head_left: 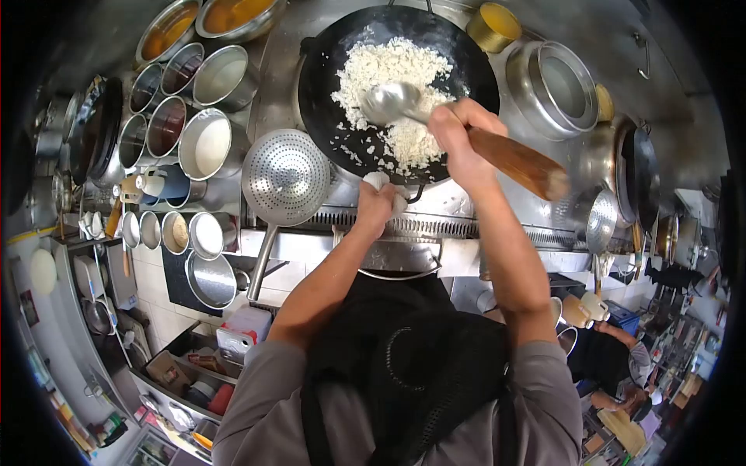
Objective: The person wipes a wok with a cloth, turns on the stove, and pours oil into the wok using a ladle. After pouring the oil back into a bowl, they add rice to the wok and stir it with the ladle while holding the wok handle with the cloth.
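Observation:
A black wok (322, 101) sits on the stove, with white, crumbly rice-like food (400, 62) spread over its middle. My right hand (466, 140) is closed round a ladle (392, 102), whose wooden handle points towards the lower right and whose metal bowl is over the food. At the wok's near edge, my left hand (377, 208) is closed on a white cloth (378, 180), close to the wok's near handle (417, 194). Whether the fingers also grip the wok through the cloth is hidden. A perforated metal strainer (286, 179) lies left of the wok.
Steel pots with liquids and powders (208, 144) crowd the left, below two bowls of orange liquid (167, 31). A yellow tin (495, 27) and stacked steel pots (556, 89) stand right of the wok. At lower right, another person (610, 353) works at a table.

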`<state>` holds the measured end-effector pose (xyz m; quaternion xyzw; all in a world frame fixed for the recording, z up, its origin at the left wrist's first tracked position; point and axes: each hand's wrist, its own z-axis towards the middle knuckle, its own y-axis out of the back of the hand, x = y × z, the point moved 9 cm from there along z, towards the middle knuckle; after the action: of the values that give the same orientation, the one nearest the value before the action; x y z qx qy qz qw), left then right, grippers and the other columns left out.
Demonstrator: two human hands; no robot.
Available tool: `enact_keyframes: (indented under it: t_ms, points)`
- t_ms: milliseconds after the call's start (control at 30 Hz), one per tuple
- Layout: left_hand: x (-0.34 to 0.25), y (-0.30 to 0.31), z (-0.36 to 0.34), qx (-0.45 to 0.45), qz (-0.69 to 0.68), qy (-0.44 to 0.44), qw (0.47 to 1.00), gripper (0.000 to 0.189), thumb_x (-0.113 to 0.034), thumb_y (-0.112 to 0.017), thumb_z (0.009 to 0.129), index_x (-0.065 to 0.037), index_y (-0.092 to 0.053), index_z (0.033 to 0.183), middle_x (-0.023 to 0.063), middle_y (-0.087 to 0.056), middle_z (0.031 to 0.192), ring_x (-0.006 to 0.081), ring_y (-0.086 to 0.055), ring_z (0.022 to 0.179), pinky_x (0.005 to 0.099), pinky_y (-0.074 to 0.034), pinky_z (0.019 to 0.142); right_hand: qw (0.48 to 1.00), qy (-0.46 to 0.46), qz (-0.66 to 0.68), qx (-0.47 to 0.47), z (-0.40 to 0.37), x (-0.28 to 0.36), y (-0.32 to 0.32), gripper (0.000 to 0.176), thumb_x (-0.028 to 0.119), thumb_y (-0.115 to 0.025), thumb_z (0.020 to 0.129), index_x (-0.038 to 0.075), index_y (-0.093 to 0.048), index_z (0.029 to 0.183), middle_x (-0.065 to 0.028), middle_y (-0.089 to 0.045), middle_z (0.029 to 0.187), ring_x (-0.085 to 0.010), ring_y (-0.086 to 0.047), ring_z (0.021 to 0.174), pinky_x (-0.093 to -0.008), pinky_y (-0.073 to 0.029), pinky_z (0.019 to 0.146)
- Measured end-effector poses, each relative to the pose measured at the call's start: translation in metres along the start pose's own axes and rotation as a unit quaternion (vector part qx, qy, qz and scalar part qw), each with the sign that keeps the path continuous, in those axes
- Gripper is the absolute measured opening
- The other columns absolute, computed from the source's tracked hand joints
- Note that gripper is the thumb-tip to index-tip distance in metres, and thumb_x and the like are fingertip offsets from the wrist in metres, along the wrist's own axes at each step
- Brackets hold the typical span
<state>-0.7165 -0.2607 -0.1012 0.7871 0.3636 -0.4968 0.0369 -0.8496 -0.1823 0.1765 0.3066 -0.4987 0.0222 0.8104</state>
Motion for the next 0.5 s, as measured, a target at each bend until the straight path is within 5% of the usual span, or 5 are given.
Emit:
enact_keyframes:
  t_ms: [100,133,267,433,500]
  points:
    - [-0.022,-0.008,-0.005,-0.001,-0.019,-0.017,1.0,0.007,0.001,-0.047,0.087,-0.001,-0.052,0.092,0.016,-0.067,0.082,0.0139,-0.056,0.058,0.027,-0.041,0.045,0.972,0.13,0.197,0.008,-0.046,0.054,0.019,0.035,0.013,-0.062,0.093,0.007,-0.046,0.063,-0.0021,-0.057,0.06,-0.0098,-0.048,0.052,-0.0281,-0.044,0.05]
    - [-0.018,-0.004,-0.002,-0.016,-0.02,-0.013,1.0,0.008,0.001,-0.047,0.087,-0.001,-0.052,0.093,0.0164,-0.067,0.084,0.0137,-0.056,0.058,0.0269,-0.042,0.046,0.983,0.133,0.124,-0.036,-0.055,0.013,0.021,0.028,0.006,-0.063,0.089,0.008,-0.052,0.064,-0.0083,-0.062,0.062,-0.0178,-0.058,0.054,-0.0328,-0.045,0.049]
    - [-0.012,-0.004,-0.002,-0.038,-0.038,-0.025,0.998,0.012,0.002,-0.047,0.087,0.0,-0.053,0.098,0.0153,-0.068,0.084,0.0156,-0.06,0.063,0.0271,-0.046,0.049,0.952,-0.027,0.303,-0.033,0.017,-0.024,0.01,0.026,0.004,-0.055,0.095,0.008,-0.043,0.072,-0.0013,-0.044,0.06,-0.0146,-0.043,0.054,-0.0358,-0.046,0.063]
    - [0.02,0.012,0.012,-0.017,-0.014,0.001,1.0,0.015,0.002,-0.047,0.087,0.001,-0.054,0.1,0.015,-0.068,0.087,0.0179,-0.064,0.071,0.0285,-0.049,0.054,0.956,0.083,0.264,-0.096,-0.05,0.002,0.071,0.026,0.008,-0.068,0.087,0.005,-0.055,0.065,-0.0054,-0.06,0.062,-0.0084,-0.05,0.053,-0.0267,-0.04,0.047]
    - [0.019,0.007,0.016,-0.014,0.019,-0.012,1.0,0.016,0.002,-0.047,0.087,0.001,-0.055,0.101,0.0143,-0.067,0.093,0.017,-0.064,0.074,0.0286,-0.049,0.055,0.973,0.104,0.12,-0.168,-0.046,-0.037,0.047,0.028,0.001,-0.051,0.093,0.007,-0.041,0.068,-0.0071,-0.053,0.063,-0.015,-0.049,0.055,-0.031,-0.044,0.051]
